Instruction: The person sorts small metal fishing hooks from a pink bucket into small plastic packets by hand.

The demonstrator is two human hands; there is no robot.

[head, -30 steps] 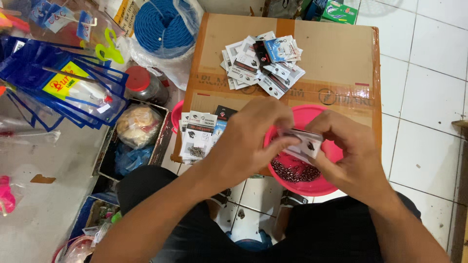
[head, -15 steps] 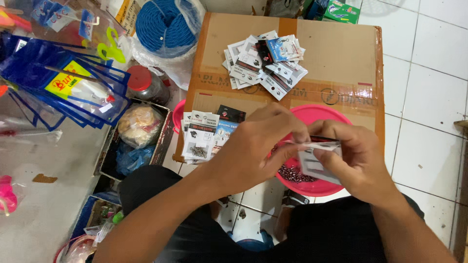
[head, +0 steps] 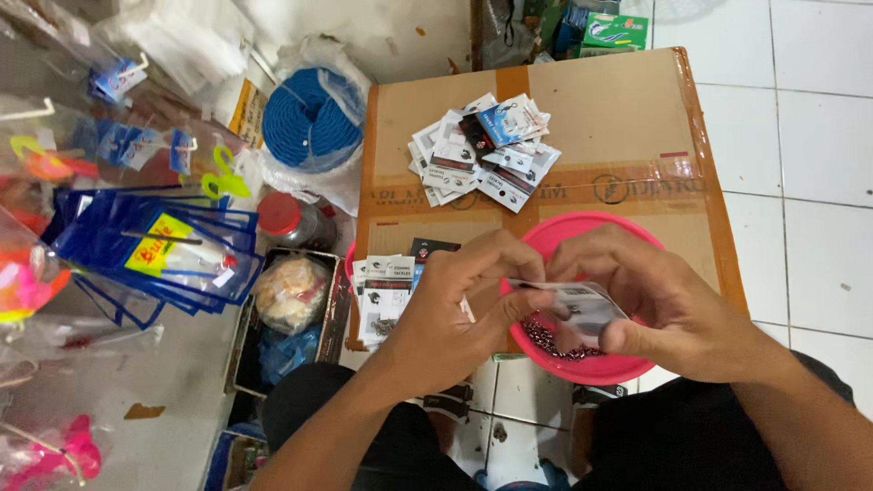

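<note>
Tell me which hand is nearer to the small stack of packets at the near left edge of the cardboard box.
Left. The left hand lies right beside that stack of packets, overlapping its right side. The right hand is farther right, over the pink bowl.

White square floor tiles (head: pixel 809 136) with dark grout fill the right of the frame and show again at the bottom centre. A grey concrete floor (head: pixel 155 400) takes the lower left. A brown cardboard box (head: pixel 627 100) sealed with tape serves as the tabletop in the upper middle. Light is even, shadows soft.
</note>
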